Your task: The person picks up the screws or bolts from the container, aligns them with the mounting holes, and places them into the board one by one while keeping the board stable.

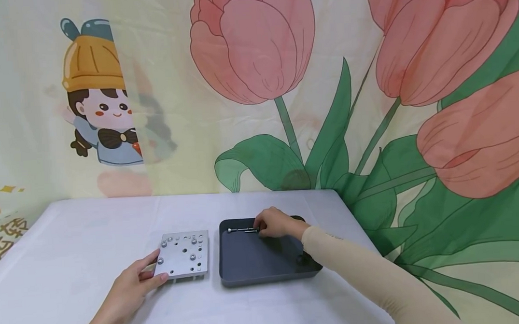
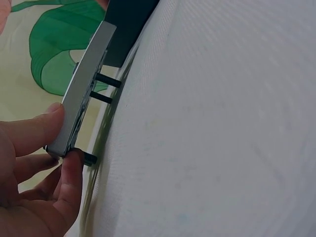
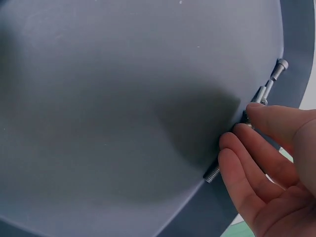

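Observation:
My left hand (image 1: pixel 136 281) grips a silver metal plate (image 1: pixel 181 255) by its left edge, thumb on one face and fingers on the other. The plate has several holes, and socket-head bolts (image 1: pixel 192 257) sit in some of them. In the left wrist view, dark threaded shanks (image 2: pixel 107 80) stick out of its underside, close over the cloth. Inside a dark grey tray (image 1: pixel 264 263), my right hand (image 1: pixel 277 222) reaches to the far wall. Its thumb and fingertips pinch at a bolt in a row of loose bolts (image 3: pixel 280 69), partly covering them; one threaded end (image 3: pixel 212 174) shows below the fingers.
A white cloth (image 1: pixel 72 252) covers the table. The tray stands just right of the plate, its raised rim (image 1: pixel 269 280) facing me. Near the tray's right side lies a small dark thing (image 1: pixel 303 260), partly behind the sleeve (image 1: pixel 346 262). A tulip-printed curtain (image 1: pixel 174 112) hangs behind.

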